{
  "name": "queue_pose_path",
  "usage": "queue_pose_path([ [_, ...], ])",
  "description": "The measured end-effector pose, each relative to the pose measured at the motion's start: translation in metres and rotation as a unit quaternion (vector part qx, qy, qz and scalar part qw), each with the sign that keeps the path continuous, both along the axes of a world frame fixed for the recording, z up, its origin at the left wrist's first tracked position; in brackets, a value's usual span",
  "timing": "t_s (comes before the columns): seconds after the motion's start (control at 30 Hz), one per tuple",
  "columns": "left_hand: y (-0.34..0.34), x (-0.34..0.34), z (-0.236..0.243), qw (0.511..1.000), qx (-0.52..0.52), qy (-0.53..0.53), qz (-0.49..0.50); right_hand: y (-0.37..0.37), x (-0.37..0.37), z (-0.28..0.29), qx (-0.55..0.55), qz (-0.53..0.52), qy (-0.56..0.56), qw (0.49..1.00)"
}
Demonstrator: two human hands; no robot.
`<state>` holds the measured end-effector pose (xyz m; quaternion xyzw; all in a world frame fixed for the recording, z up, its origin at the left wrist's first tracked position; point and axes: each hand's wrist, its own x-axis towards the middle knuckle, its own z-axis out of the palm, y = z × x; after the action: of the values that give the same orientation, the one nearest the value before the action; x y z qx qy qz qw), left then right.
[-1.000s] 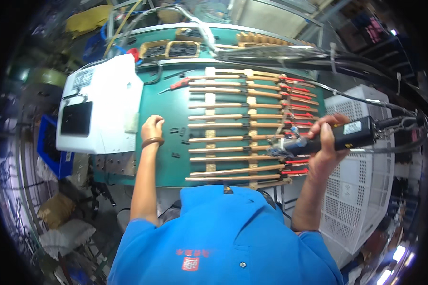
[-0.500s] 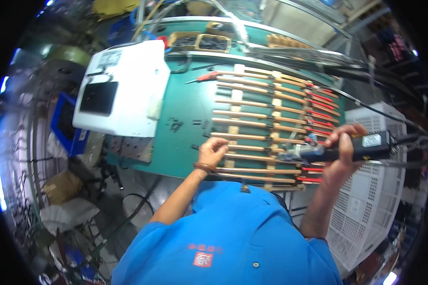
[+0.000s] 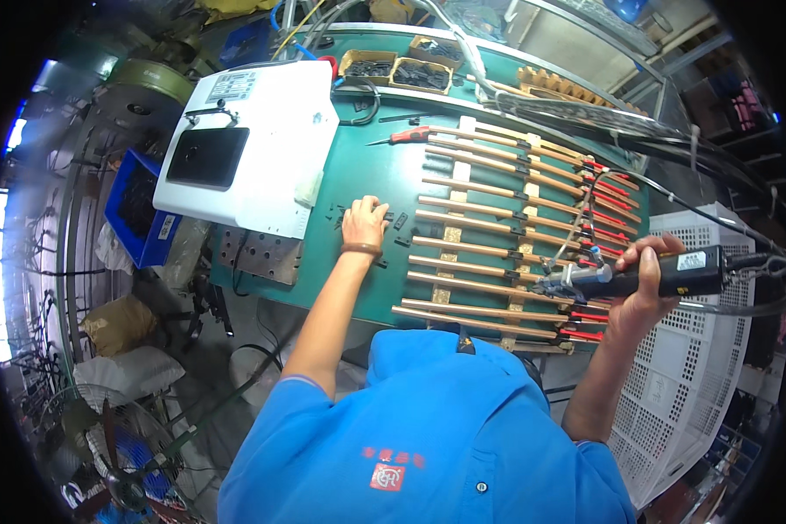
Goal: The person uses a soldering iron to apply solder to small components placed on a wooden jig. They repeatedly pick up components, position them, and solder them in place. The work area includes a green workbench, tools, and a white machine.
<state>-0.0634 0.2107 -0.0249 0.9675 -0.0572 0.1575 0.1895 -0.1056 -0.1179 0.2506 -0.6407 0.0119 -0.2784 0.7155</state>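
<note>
My left hand is low over the green tabletop among small black parts, its fingers curled down and together. What may be between the fingertips is too small to make out. At the right, my right hand is wrapped round a black power screwdriver, whose metal front end points left over the rods. A row of copper-coloured rods with black pieces along them and red ends lies across pale wooden strips. The screwdriver's tip is close to the nearer rods; whether it touches one I cannot tell.
A white machine cover with a dark panel stands left of the rods. A red-handled screwdriver lies beyond the small parts. Boxes of black parts sit at the back. A cable hangs over the rods, and a white perforated crate stands at right.
My left hand has moved from the rods' left ends, leftward and away from me, to the small black parts. My right hand still holds the power screwdriver over the rods. The view has shifted slightly.
</note>
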Motion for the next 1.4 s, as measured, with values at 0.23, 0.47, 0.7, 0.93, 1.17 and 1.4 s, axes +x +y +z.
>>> queue_pose_path([
  [0.23, 0.001, 0.011, 0.011, 0.882, -0.410, 0.218, 0.079, -0.011, -0.010, -0.005, 0.008, -0.011, -0.001, 1.000],
  [0.47, -0.126, -0.061, 0.078, 0.563, -0.638, 0.507, -0.139, -0.017, -0.016, -0.016, 0.020, 0.006, 0.019, 1.000],
  [0.7, -0.182, -0.072, 0.037, 0.798, -0.478, 0.292, -0.223, -0.016, -0.026, -0.019, -0.013, -0.010, 0.015, 1.000],
  [0.93, -0.203, -0.076, 0.024, 0.825, -0.464, 0.266, -0.185, -0.018, -0.025, -0.021, 0.014, -0.008, 0.008, 1.000],
  [1.17, -0.205, -0.076, 0.046, 0.943, -0.188, 0.032, -0.273, -0.017, -0.022, -0.035, 0.022, -0.036, 0.004, 0.999],
  [1.4, -0.195, -0.073, 0.033, 0.942, -0.180, 0.028, -0.282, -0.014, -0.023, -0.059, -0.010, -0.021, -0.016, 1.000],
])
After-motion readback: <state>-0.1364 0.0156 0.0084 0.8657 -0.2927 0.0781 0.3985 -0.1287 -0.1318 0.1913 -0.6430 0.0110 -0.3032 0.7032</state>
